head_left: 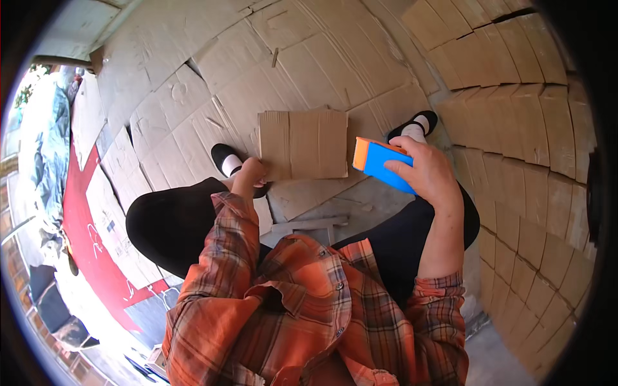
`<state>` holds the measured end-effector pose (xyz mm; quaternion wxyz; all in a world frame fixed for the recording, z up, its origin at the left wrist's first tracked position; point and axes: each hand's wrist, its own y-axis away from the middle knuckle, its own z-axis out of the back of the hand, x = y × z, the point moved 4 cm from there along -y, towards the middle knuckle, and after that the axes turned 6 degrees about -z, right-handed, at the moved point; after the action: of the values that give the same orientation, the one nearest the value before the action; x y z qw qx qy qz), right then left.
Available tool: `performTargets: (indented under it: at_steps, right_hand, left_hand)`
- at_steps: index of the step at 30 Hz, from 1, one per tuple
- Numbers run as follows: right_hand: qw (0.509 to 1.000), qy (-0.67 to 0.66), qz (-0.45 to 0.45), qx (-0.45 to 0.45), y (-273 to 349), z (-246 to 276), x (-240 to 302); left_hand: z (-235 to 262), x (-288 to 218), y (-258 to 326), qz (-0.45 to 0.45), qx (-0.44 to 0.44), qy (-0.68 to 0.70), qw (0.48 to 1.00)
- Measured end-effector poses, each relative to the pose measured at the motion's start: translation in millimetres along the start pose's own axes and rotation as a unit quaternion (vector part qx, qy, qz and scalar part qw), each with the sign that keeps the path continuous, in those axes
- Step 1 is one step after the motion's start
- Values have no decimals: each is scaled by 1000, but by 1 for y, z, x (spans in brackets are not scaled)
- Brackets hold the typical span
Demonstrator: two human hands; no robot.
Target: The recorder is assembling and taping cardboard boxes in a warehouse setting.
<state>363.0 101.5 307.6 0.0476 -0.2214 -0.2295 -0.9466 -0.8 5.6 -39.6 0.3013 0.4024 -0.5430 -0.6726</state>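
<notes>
A brown cardboard piece (304, 145) is in front of me between my feet, with rough corrugated edges and creases running across it. At its lower left edge, my left hand (251, 174) is closed, gripping the cardboard there; the fingertips are partly hidden. To the right of the cardboard and apart from it, my right hand (428, 168) grips a blue tape dispenser (388, 166). An orange part with a toothed edge faces the cardboard. My right fingers wrap over the top and the thumb lies along the blue side.
Flattened cardboard sheets (283, 71) cover the floor ahead. Stacked brown cartons (515, 128) rise close on my right. Far left are a red surface (90, 212) and a silvery-blue sheet (58, 122). My black-shoed feet flank the cardboard; loose strips (312, 225) lie nearer me.
</notes>
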Motion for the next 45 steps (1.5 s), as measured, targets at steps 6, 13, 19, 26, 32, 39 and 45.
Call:
performTargets:
  at_steps: [6, 13, 19, 26, 32, 39, 45]
  right_hand:
    - [1000, -14, -16, 1, 8, 0, -11]
    - [999, -39, 27, 2, 4, -7, -10]
    - [992, -82, 74, 56, -12, -26, -35]
    - [988, -115, 51, 94, -23, -30, -44]
    - [990, -93, 38, 102, -33, -40, -44]
    - [989, -59, 41, 131, -70, -37, -71]
    - [991, -38, 25, 129, -78, -38, -73]
  left_hand:
    - [-18, -29, 19, -115, -258, -274, 919]
    - [9, -93, 168, -403, -354, 2, 844]
    - [29, -61, 356, -527, -465, 92, 705]
    - [58, 129, 447, -400, -680, 107, 606]
    - [1, 272, 430, -212, -677, 136, 692]
    - [-94, 380, 392, -13, -631, 94, 770]
    - [-175, 462, 340, 83, -558, 264, 782]
